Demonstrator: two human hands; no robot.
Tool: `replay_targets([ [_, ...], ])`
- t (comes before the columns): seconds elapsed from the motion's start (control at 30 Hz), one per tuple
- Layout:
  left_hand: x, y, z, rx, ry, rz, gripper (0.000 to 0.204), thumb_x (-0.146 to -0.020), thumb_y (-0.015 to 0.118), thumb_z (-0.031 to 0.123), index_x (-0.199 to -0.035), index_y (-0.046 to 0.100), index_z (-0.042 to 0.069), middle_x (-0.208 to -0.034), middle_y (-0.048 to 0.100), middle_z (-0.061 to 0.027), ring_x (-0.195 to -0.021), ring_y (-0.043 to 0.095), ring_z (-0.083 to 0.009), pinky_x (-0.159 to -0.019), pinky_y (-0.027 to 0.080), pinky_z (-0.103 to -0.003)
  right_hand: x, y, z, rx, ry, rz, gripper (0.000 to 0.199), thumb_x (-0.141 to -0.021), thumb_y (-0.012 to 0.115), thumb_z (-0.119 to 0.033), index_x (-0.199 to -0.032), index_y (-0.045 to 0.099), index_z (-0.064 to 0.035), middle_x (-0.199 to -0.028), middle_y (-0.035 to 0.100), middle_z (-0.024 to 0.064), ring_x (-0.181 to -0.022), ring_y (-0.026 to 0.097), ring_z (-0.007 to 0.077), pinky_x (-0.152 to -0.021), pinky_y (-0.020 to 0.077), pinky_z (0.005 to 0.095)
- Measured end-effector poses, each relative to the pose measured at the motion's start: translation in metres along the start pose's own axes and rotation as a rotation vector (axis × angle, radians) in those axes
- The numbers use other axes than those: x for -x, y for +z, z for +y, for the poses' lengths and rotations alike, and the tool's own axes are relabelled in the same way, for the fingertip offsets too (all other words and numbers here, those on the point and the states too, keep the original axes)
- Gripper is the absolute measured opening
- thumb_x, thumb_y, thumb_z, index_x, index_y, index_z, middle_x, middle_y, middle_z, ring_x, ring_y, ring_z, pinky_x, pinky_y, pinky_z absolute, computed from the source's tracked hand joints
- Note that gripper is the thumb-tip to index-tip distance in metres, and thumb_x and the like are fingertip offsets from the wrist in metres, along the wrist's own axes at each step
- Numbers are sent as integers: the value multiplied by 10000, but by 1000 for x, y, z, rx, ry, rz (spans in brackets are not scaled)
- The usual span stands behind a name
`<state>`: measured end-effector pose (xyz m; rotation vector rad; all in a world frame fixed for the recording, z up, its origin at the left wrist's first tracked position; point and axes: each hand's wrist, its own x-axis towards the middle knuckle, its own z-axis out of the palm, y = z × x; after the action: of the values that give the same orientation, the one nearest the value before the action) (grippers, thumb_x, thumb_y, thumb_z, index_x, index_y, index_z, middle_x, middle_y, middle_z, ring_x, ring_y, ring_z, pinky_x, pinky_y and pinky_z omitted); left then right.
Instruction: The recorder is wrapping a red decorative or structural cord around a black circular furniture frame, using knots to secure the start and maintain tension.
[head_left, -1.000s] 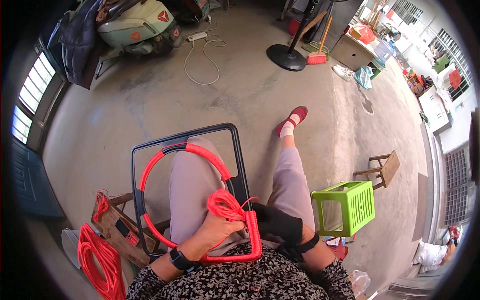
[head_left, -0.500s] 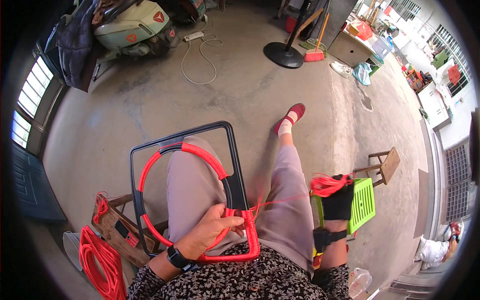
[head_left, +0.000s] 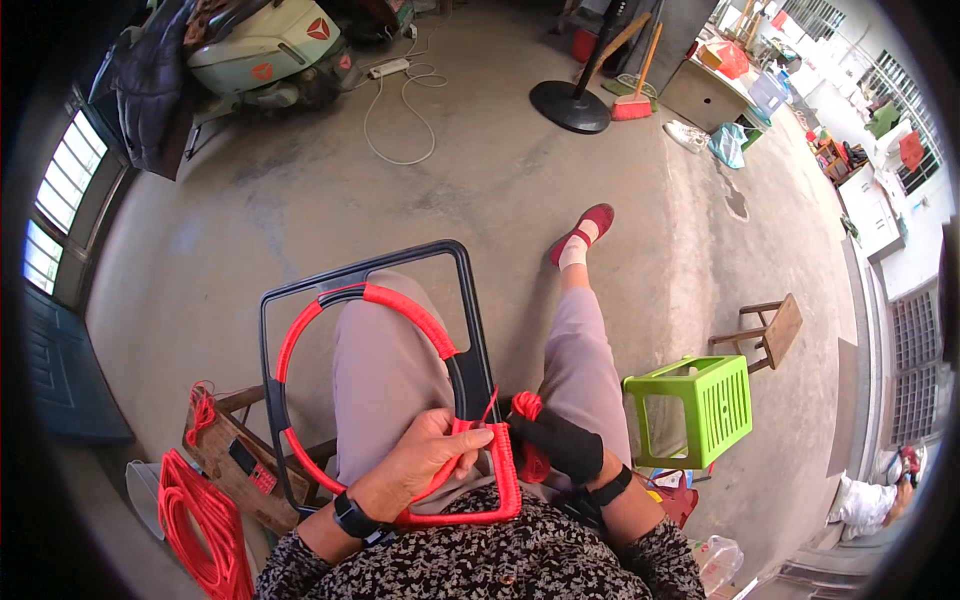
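Observation:
Across my lap leans a black square frame with a round ring inside it [head_left: 467, 290], partly wrapped in red cord. My left hand [head_left: 428, 452] grips it at the wrapped lower right part, thumb pressed on the red winding [head_left: 507, 480]. My right hand [head_left: 565, 442], in a black glove, is closed beside that same side of the frame, holding a bundle of red cord [head_left: 528, 404]. Some of the bundle shows above and below the glove. A short bit of cord stands up by my left thumb. The glove hides most of the right fingers.
On a wooden stool [head_left: 225, 455] at left lie a phone [head_left: 252, 466] and red cord; a large red cord coil [head_left: 200, 525] hangs beside it. A green plastic stool [head_left: 690, 410] and a small wooden stool [head_left: 775, 332] stand right. A round black stand base [head_left: 570, 107] is ahead.
My right hand has swung in from beside the green stool to the frame, bringing the cord bundle along. The stretched strand is no longer drawn out. My left hand keeps its hold.

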<state>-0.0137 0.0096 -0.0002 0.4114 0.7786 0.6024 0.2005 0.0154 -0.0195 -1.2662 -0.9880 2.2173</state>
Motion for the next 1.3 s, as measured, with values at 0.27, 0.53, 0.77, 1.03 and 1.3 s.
replay_targets([
  [0.27,11,-14,-8,47,99,85,128,-870,637,120,-905,613,0,-679,575,-6,-508,497,-52,-428,394,-188,16,-77,-12,-177,-295,418,174,-851,566,-125,-994,560,-27,-593,456,-40,-476,437,59,-445,352,207],
  [0.53,1,3,0,26,57,56,160,-869,643,124,-958,591,2,-653,531,15,-489,445,-42,-414,361,-195,29,-26,-26,260,-151,494,212,-875,561,-157,-1052,616,-54,-694,590,4,-546,527,80,-492,430,227],
  [0.77,2,-7,-15,-1,123,131,171,-848,663,92,-968,585,-2,-660,527,17,-464,424,-36,-382,331,-193,4,7,-26,237,25,114,164,-884,573,-213,-859,603,-53,-683,583,19,-614,546,91,-551,438,254],
  [1.03,-12,2,-9,-103,118,74,161,-854,656,98,-966,581,10,-686,546,7,-462,439,-39,-383,347,-195,45,19,-31,86,-131,422,60,-848,601,-133,-875,578,-85,-656,500,-32,-565,468,74,-518,407,249],
  [1.3,-4,-14,-22,136,307,221,226,-968,462,229,-919,527,18,-795,639,-119,-614,627,-178,-575,523,-305,51,-38,10,-48,-203,185,340,-875,583,-90,-1196,515,-2,-1036,635,109,-951,605,194,-855,478,335],
])
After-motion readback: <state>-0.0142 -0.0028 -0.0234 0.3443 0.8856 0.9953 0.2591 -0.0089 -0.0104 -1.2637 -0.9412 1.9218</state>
